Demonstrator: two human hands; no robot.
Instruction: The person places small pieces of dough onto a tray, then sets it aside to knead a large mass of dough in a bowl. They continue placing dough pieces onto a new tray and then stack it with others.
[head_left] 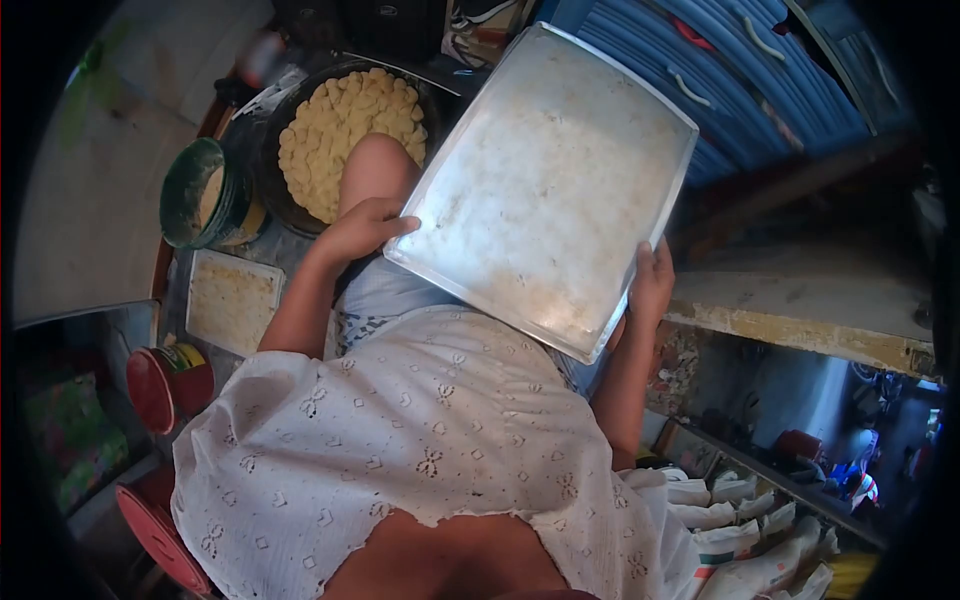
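Note:
Both hands hold a large, shallow metal baking tray, tilted in front of my body, its worn silver surface bare. My left hand grips the tray's near left corner, thumb on the rim. On the opposite side, my right hand clasps the right edge, with some fingers hidden behind the tray. Beyond my raised knee, a wide dark round pan holds many pale yellow lumps of dough.
Left of the pan stands a green bucket with pale residue inside. Below it lies a small, stained rectangular tray. Red containers stand at lower left. A worn ledge juts in at right, above several white packets.

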